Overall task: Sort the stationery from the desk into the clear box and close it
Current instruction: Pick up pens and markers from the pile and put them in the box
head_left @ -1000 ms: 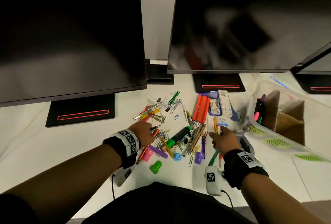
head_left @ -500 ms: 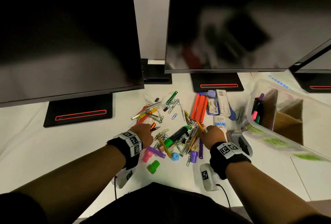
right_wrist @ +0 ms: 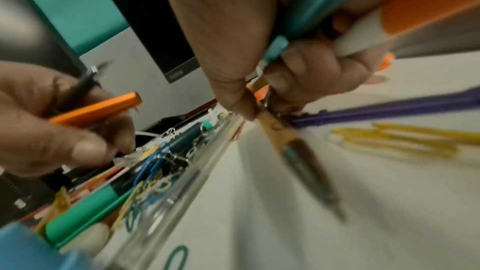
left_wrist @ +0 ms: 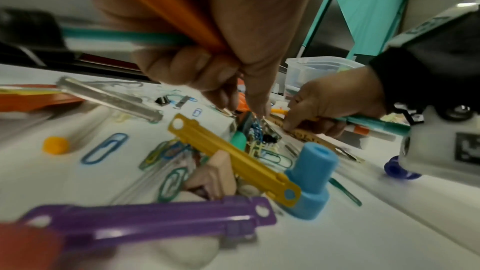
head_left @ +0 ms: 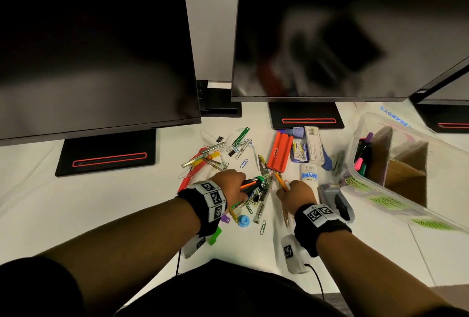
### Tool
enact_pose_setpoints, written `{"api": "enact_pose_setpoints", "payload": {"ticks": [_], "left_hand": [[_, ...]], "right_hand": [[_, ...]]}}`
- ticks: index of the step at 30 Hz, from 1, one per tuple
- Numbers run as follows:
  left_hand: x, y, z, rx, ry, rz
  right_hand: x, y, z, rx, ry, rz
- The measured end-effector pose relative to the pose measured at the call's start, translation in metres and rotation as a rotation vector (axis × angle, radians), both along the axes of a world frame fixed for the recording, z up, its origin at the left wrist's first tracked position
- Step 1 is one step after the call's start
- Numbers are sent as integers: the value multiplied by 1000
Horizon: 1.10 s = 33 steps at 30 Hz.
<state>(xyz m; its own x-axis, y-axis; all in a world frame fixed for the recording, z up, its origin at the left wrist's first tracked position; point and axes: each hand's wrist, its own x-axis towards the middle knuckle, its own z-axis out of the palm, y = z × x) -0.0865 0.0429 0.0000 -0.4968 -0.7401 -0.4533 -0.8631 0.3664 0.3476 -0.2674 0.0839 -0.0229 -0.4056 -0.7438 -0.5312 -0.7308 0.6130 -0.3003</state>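
A heap of pens, paper clips and plastic fasteners (head_left: 256, 197) lies on the white desk. My left hand (head_left: 242, 186) grips an orange pen (head_left: 248, 185) (right_wrist: 96, 110) and a dark pen, and its fingertips (left_wrist: 241, 108) reach down into the heap. My right hand (head_left: 286, 187) holds a teal pen (right_wrist: 311, 7) and an orange-and-white pen (right_wrist: 389, 19), and pinches a tan pen (right_wrist: 283, 139) at the heap's right edge. The clear box (head_left: 368, 191) stands open at the right, with markers (head_left: 363, 157) and cardboard dividers inside.
Two dark monitors (head_left: 88, 50) stand on black bases (head_left: 106, 157) behind the heap. An orange case (head_left: 280, 152), staple boxes (head_left: 307, 149), a white glue bottle (head_left: 309, 177) and a grey stapler (head_left: 335, 200) lie between heap and box. A blue cap (left_wrist: 309, 182) and purple fastener (left_wrist: 155, 223) lie near me.
Both hands have closed in on the middle of the heap. The right hand came left from the box side with its pens, and the left hand moved right with the orange pen.
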Motion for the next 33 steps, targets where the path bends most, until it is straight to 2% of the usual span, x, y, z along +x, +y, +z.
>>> {"api": "enact_pose_setpoints", "payload": {"ticks": [3,8,14,21,26,33], "left_hand": [[-6,2,-9,8,-86,10],[-10,2,-16,12,-112,58],[-3,-7,-8,53,-76,203],[31,-17,2,108,-62,355],[66,-20,1,138,-69,493],[105,-20,1,220,-83,588]], "right_hand": [[-5,4,6,-54,-66,-33],[-3,8,13,-122,-156,-68],[16,6,9,23,-136,59],[26,1,7,90,-66,75],[19,0,17,93,-142,18],[14,6,27,-6,-272,-70]]}}
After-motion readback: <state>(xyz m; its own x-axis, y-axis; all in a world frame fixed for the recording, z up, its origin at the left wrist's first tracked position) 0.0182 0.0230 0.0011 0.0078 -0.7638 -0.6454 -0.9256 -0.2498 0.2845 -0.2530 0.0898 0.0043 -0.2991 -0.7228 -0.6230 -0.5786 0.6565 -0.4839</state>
